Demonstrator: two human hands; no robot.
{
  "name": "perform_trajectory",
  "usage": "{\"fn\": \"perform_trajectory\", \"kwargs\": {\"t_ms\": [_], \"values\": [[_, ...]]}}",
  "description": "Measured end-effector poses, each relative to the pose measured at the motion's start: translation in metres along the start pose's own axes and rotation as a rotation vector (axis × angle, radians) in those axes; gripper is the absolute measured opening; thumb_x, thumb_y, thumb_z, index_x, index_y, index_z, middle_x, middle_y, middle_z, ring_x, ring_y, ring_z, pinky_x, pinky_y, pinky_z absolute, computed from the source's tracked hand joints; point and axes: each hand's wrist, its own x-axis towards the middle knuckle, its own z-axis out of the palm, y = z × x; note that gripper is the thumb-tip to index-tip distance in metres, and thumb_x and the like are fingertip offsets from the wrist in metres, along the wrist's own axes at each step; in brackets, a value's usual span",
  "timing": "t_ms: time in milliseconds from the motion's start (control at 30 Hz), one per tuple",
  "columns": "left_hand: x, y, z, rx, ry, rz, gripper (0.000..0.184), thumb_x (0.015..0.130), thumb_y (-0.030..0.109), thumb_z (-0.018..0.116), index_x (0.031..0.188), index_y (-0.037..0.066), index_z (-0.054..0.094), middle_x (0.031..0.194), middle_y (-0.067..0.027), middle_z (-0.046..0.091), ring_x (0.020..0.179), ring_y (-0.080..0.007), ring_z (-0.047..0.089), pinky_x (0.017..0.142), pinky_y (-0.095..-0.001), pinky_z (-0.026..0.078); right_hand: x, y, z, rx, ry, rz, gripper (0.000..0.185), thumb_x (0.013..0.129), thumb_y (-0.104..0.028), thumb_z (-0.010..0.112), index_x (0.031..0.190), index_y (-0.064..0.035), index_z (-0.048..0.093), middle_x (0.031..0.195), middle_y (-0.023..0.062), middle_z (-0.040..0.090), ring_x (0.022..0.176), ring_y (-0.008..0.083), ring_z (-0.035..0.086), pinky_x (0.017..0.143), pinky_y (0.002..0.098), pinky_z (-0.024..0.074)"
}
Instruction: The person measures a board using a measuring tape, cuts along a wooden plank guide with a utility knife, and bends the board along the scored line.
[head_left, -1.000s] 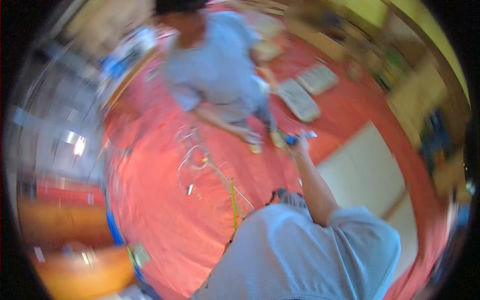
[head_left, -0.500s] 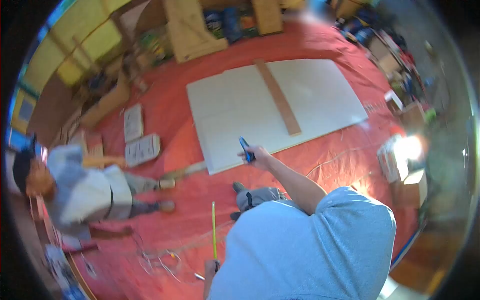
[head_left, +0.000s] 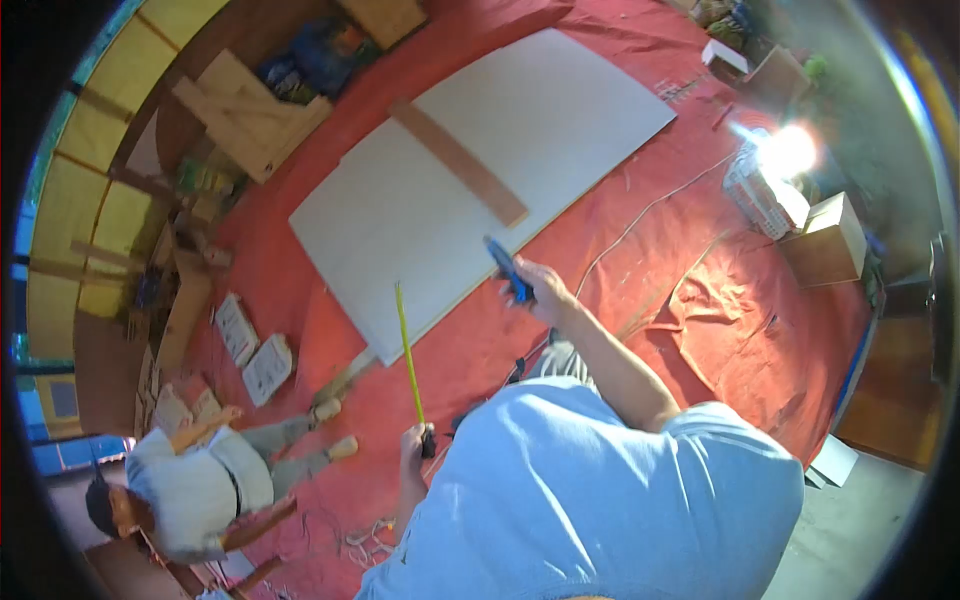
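My left hand (head_left: 411, 452) is closed around a tape measure (head_left: 428, 441), and its yellow blade (head_left: 408, 355) sticks out toward the large white board (head_left: 350, 230). Closed on a blue utility knife (head_left: 508, 268), my right hand (head_left: 543, 292) is held out above the near edge of that board. A long brown wooden strip (head_left: 455, 160) lies across the board. The board rests flat on a red floor sheet (head_left: 640, 270).
Another person (head_left: 200, 480) in a light shirt is at the lower left. Two white packages (head_left: 268, 368) lie beyond. A bright lamp (head_left: 787, 152) shines at the right near a box (head_left: 830, 240). A cable (head_left: 640, 215) crosses the sheet; wooden pieces (head_left: 245, 115) stand behind.
My view has turned and moved nearer the board. The left hand with the tape measure has risen further into view. Both hands keep their hold. The other person appears lower in the picture.
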Motion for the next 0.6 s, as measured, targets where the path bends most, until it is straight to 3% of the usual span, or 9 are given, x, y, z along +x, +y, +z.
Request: {"fn": "perform_trajectory", "kwargs": {"t_ms": [100,233,300,333,400,433,500,600], "values": [[-0.016,0.052,0.084,-0.005,-0.185,-0.043,0.033,0.101,0.036,0.059,0.093,0.006,0.072,0.077,-0.0043,0.066,0.068,-0.0151,0.061,0.062,-0.0307,0.047,-0.03,-0.057,-0.043,-0.143,0.014,-0.007,0.05,0.108,-0.021,0.06,0.153,-0.0038,0.047,0.119,0.0069,0.066,0.104,0.0182,0.068,0.091,0.0361,0.0583],[0.059,0.059,0.149,0.252,-0.193,-0.185,0.033,0.101,0.035,0.06,0.093,0.005,0.072,0.078,-0.0054,0.066,0.068,-0.0158,0.063,0.063,-0.0313,0.049,-0.06,-0.111,-0.114,-0.066,0.087,-0.069,0.049,0.106,-0.021,0.062,0.151,-0.0035,0.049,0.115,0.0106,0.067,0.106,0.021,0.068,0.092,0.0394,0.0579],[0.085,0.083,0.187,0.309,-0.189,-0.236,0.033,0.101,0.034,0.06,0.093,0.004,0.072,0.078,-0.006,0.067,0.068,-0.0161,0.063,0.063,-0.0316,0.049,-0.084,-0.145,-0.137,0.083,0.203,-0.081,0.035,0.107,-0.021,0.062,0.136,-0.0025,0.058,0.115,0.0137,0.069,0.093,0.02,0.068,0.082,0.0357,0.0588],[0.097,0.094,0.202,0.332,-0.186,-0.241,0.033,0.101,0.034,0.06,0.093,0.004,0.072,0.078,-0.0063,0.067,0.069,-0.0163,0.063,0.063,-0.0317,0.049,-0.092,-0.159,-0.149,0.064,0.179,-0.094,0.035,0.107,-0.021,0.062,0.136,-0.0025,0.058,0.115,0.0137,0.069,0.093,0.02,0.068,0.082,0.0357,0.0588],[0.117,0.113,0.226,0.372,-0.182,-0.238,0.033,0.101,0.034,0.06,0.093,0.004,0.072,0.079,-0.0068,0.068,0.069,-0.0166,0.064,0.064,-0.032,0.05,-0.102,-0.175,-0.171,0.135,0.252,-0.142,0.034,0.109,-0.021,0.059,0.137,-0.0029,0.059,0.109,0.0114,0.071,0.082,0.0136,0.066,0.066,0.0288,0.0554],[0.128,0.12,0.236,0.387,-0.186,-0.231,0.033,0.101,0.033,0.06,0.093,0.004,0.072,0.079,-0.0071,0.068,0.069,-0.0168,0.064,0.064,-0.0322,0.05,-0.095,-0.18,-0.189,0.146,0.268,-0.134,0.034,0.109,-0.021,0.059,0.137,-0.0029,0.059,0.109,0.0114,0.071,0.082,0.0136,0.066,0.066,0.0288,0.0554],[0.142,0.132,0.253,0.435,-0.197,-0.232,0.033,0.101,0.033,0.06,0.094,0.003,0.073,0.079,-0.0077,0.068,0.069,-0.0171,0.065,0.064,-0.0325,0.051,-0.089,-0.185,-0.239,0.061,0.225,-0.236,0.031,0.109,-0.024,0.061,0.132,-0.0034,0.062,0.097,0.0078,0.069,0.065,0.0082,0.057,0.052,0.0233,0.0456],[0.161,0.154,0.292,0.488,-0.209,-0.265,0.033,0.101,0.032,0.06,0.094,0.003,0.073,0.079,-0.0085,0.069,0.07,-0.0176,0.066,0.064,-0.0329,0.052,-0.102,-0.227,-0.238,0.159,0.51,-0.318,0.03,0.108,-0.03,0.063,0.124,-0.0047,0.064,0.087,0.0043,0.065,0.057,0.0055,0.05,0.045,0.0206,0.0371]]}}
